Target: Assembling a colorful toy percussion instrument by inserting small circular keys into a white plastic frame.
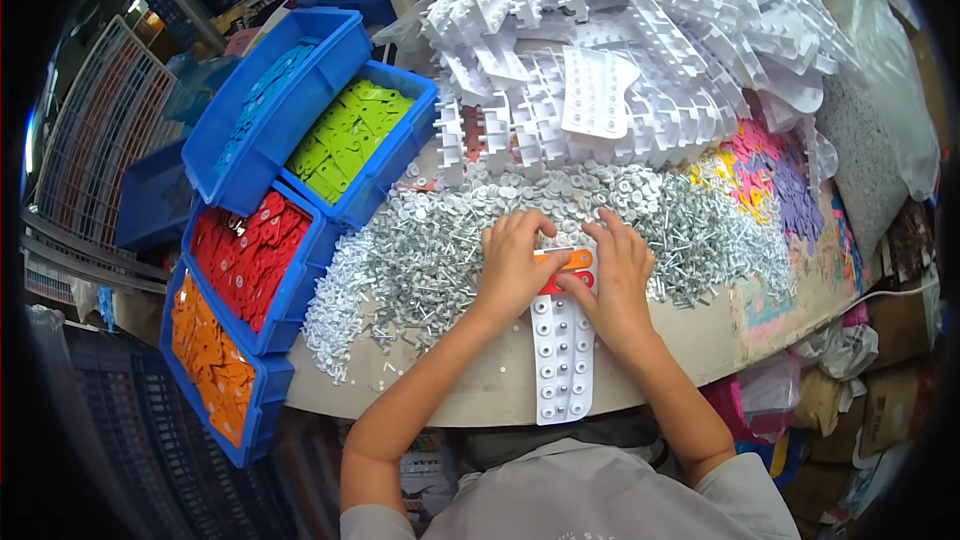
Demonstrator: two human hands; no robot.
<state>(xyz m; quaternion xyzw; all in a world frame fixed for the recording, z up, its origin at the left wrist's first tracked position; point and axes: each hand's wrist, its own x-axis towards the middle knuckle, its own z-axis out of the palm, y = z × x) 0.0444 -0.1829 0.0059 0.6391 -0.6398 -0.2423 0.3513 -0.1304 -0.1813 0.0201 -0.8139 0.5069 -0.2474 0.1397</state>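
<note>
A white plastic strip (563, 365) lies lengthwise before me at the table's front edge, its rows set with round grey washers and pins. Across its upper part sit an orange plastic piece (577, 259) and, just nearer, a red plastic piece (567, 282). My left hand (513, 258) bends round the strip's left side, its thumb by the orange piece. On the other side my right hand (622, 283) has its fingers bent at the strip's far end and its thumb on the red piece. Parts of both pieces are hidden under my thumbs.
Grey rivets (425, 260) and round washers (600, 185) are heaped beyond my hands. At left stand blue bins of red pieces (250, 258), orange pieces (208, 360), green pieces (350, 135) and blue pieces (265, 100). White strips (690, 40) pile up at the back; purple pieces (797, 198) lie right.
</note>
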